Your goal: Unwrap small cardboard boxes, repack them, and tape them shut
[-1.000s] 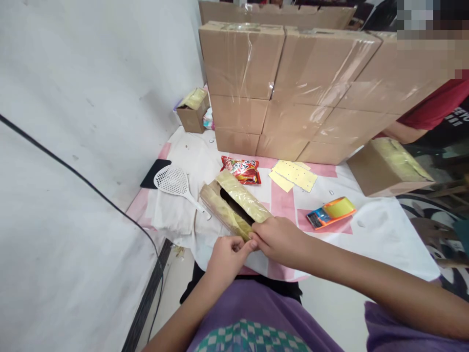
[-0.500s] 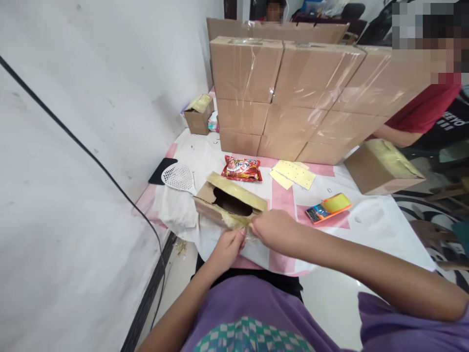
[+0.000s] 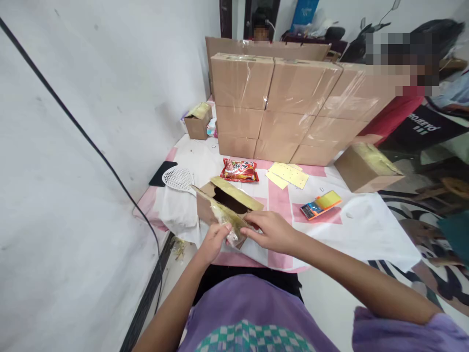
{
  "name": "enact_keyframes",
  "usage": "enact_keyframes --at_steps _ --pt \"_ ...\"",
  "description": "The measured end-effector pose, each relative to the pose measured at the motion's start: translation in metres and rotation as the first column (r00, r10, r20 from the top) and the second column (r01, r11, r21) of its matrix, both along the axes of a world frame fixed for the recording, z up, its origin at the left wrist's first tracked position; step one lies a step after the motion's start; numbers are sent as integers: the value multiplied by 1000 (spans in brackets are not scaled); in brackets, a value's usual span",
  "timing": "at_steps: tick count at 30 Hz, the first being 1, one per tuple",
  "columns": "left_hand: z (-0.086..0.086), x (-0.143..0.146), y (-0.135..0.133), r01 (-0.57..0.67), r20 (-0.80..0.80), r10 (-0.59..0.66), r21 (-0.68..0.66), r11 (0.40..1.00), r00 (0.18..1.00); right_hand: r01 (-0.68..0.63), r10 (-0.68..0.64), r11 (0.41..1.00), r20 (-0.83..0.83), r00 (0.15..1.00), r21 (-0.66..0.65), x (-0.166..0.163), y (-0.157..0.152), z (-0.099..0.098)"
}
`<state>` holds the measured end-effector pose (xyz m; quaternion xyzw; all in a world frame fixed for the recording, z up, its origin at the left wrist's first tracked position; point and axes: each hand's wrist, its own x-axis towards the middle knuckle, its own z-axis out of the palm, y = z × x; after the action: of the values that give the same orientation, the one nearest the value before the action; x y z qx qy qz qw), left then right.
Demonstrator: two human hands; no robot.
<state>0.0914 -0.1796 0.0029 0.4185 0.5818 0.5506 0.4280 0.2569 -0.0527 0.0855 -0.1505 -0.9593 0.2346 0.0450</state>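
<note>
Right hand point(image 3: 271, 231) against open box point(image 3: 205, 207)

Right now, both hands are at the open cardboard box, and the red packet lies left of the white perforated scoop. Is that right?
Not quite: the head view shows the red packet right of the white perforated scoop. The left hand and right hand are indeed at the open cardboard box.

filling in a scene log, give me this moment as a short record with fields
left grip: pinching crumpled clear tape at the near side of the cardboard box
right grip: fingers at the box's right end
box top: open, dark inside
beyond box: red packet, yellow sheets
left of box: white perforated scoop
</note>
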Motion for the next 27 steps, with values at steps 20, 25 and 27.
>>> enact_keyframes --at_steps 20,25,27 --pt "4 29 -12 45 243 -81 151 987 967 98 91 944 -533 841 317 2 3 -41" --pt "14 40 -18 39 286 -96 196 980 954 70 150 937 -575 804 343 12 18 -45" --pt "15 42 -20 64 268 -118 202 977 956 35 170 943 -571 803 330 16 22 -46"
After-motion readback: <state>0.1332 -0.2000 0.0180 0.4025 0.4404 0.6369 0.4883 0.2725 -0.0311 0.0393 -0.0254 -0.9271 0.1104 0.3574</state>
